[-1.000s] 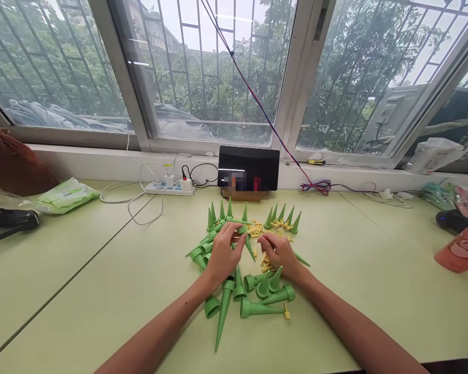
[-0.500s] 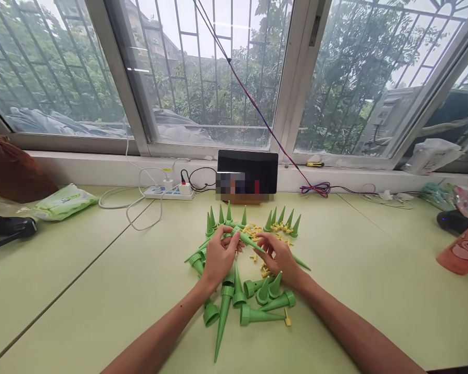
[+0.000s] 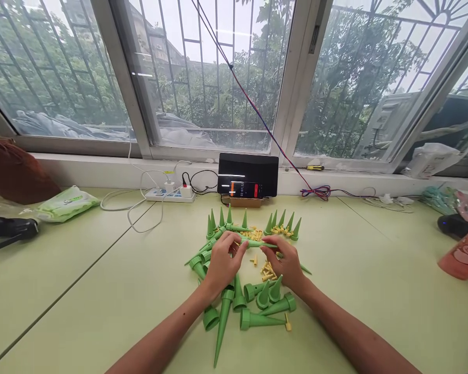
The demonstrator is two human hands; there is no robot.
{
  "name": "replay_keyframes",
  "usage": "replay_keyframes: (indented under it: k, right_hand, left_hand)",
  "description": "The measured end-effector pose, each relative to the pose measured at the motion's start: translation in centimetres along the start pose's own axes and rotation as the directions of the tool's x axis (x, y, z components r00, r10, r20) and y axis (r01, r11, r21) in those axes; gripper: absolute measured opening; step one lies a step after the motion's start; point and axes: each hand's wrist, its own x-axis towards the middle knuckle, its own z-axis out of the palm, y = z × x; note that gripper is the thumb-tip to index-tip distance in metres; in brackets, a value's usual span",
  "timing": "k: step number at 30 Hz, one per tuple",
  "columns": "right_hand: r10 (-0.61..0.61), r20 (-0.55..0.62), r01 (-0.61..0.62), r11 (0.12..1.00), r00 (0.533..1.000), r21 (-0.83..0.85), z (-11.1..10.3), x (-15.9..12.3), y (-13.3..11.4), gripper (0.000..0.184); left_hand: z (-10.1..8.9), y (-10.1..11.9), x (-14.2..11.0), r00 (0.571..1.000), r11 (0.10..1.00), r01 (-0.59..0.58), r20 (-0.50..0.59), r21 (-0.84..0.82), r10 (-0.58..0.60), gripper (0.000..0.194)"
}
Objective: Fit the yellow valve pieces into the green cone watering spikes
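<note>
A green plastic cone spike (image 3: 254, 243) lies almost level between my two hands, over the middle of the pile. My left hand (image 3: 224, 259) is closed round its wide end, which the fingers largely hide. At the narrow end, the thumb and fingers of my right hand (image 3: 287, 262) pinch near the tip. Small yellow T-shaped pieces (image 3: 268, 271) are scattered under and beside my right hand. Below the hands lie several loose green spikes (image 3: 261, 319), with one yellow piece (image 3: 288, 323) at the tip of the nearest sideways one.
Green cones stand point-up in a left group (image 3: 221, 218) and a right group (image 3: 283, 223) behind the hands. A black tablet (image 3: 247, 171) leans at the window sill. A power strip (image 3: 169, 195), a wipes pack (image 3: 68, 204) and a pink cup (image 3: 462, 254) stand farther out.
The spike has turned from sloping down to nearly level. My right fingers have come up and closed around its narrow end. The view has shifted slightly.
</note>
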Motion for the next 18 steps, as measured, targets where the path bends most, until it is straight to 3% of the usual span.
replay_keyframes:
  k: [9,18]
  right_hand:
    - [-0.066,-0.001,0.066,0.998,0.998,0.014,-0.14,0.25,-0.39,0.006]
    - [-0.124,-0.079,0.115,0.987,0.989,-0.111,-0.63,0.6,-0.52,0.01]
  left_hand:
    - [0.13,-0.5,-0.42,0.987,0.984,-0.116,0.127,0.134,0.099,0.024]
    - [-0.04,-0.27,-0.52,0.983,0.973,-0.156,0.124,0.173,0.135,0.009]
